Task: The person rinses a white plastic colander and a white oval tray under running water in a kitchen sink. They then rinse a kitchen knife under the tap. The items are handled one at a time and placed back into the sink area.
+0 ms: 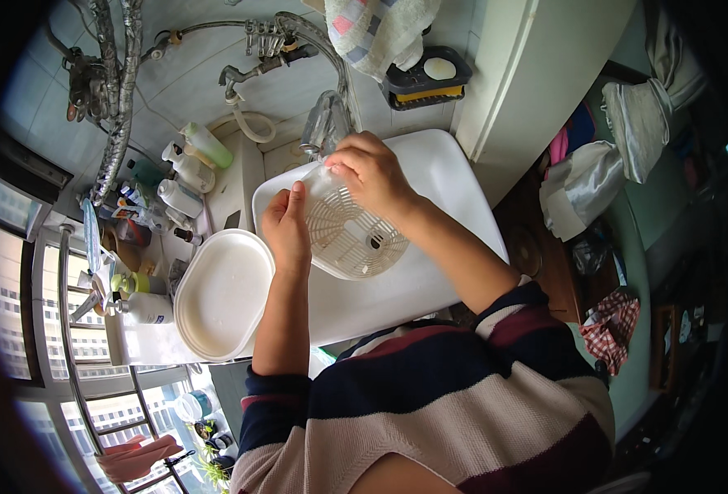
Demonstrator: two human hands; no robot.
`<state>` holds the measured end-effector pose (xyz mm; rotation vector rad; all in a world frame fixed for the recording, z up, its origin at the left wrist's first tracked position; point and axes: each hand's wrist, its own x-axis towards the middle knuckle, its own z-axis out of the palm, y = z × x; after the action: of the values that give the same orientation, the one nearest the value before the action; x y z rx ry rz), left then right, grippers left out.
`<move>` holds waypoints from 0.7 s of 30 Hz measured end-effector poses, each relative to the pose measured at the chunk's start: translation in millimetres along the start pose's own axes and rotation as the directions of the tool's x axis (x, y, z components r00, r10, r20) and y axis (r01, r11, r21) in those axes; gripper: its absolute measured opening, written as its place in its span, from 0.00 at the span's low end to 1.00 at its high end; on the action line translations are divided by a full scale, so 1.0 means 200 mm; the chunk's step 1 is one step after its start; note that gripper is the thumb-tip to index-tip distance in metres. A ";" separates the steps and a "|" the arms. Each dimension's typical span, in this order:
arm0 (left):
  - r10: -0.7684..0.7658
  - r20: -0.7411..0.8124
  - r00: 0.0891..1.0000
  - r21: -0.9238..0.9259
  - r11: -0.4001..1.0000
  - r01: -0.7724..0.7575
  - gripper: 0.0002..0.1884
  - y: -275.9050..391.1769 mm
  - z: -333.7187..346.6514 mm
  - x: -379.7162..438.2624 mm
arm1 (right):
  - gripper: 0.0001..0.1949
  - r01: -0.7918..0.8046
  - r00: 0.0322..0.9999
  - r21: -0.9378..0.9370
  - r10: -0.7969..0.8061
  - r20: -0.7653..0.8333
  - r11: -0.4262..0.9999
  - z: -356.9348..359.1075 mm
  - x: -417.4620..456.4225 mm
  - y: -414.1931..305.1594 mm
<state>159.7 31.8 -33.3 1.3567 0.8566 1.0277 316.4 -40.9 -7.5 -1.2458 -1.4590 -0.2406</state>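
Note:
A white slatted plastic basket [364, 238] is tilted over the white washbasin [456, 204], whose drain shows through the slats. My left hand [286, 228] grips its left rim, thumb up. My right hand [370, 176] is at the basket's far edge under the faucet [327, 123], fingertips pinched together; whether they hold the rim or something small is not clear. An oval white plastic basin [225, 295], with a few drops inside, rests on the counter left of my left forearm.
Bottles, among them a white pump bottle [189, 168] and a green one [208, 145], crowd the left ledge. A black soap rack [428, 77] and a towel [376, 31] are on the wall above the washbasin. A white door frame [524, 80] stands at right.

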 end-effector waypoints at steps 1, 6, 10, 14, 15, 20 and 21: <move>-0.007 -0.003 1.000 -0.009 1.000 0.007 0.22 0.01 0.01 0.00 | 0.06 0.020 1.000 0.040 -0.020 0.009 0.999 0.03 0.02 -0.03; -0.070 -0.057 0.996 -0.161 0.985 0.060 0.18 0.07 0.02 -0.03 | 0.05 -0.045 0.998 0.052 0.043 0.042 0.998 0.01 0.03 0.03; -0.058 -0.063 0.996 -0.203 0.978 0.044 0.17 0.07 -0.04 -0.01 | 0.07 -0.218 0.975 -0.039 0.220 0.037 0.975 -0.10 -0.06 0.13; -0.027 -0.028 0.999 -0.146 0.989 0.023 0.17 0.08 -0.03 -0.02 | 0.07 -0.110 0.994 0.040 0.111 -0.012 0.993 -0.02 0.00 0.06; -0.033 -0.027 0.999 -0.148 0.989 0.029 0.17 0.07 -0.04 -0.02 | 0.06 -0.007 1.000 0.034 0.007 -0.004 0.999 0.03 0.04 0.02; -0.062 -0.016 0.998 -0.210 0.976 0.057 0.17 0.02 -0.04 -0.03 | 0.08 -0.084 0.995 0.036 0.082 0.054 0.996 0.03 0.05 0.04; -0.060 -0.019 0.998 -0.229 0.972 0.054 0.17 0.01 -0.04 -0.03 | 0.08 -0.122 0.991 0.019 0.121 0.063 0.992 0.00 0.02 0.08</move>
<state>149.5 28.8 -31.4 1.1209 0.7664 1.0660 329.7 -33.0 -11.7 -1.3283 -1.4284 -0.1039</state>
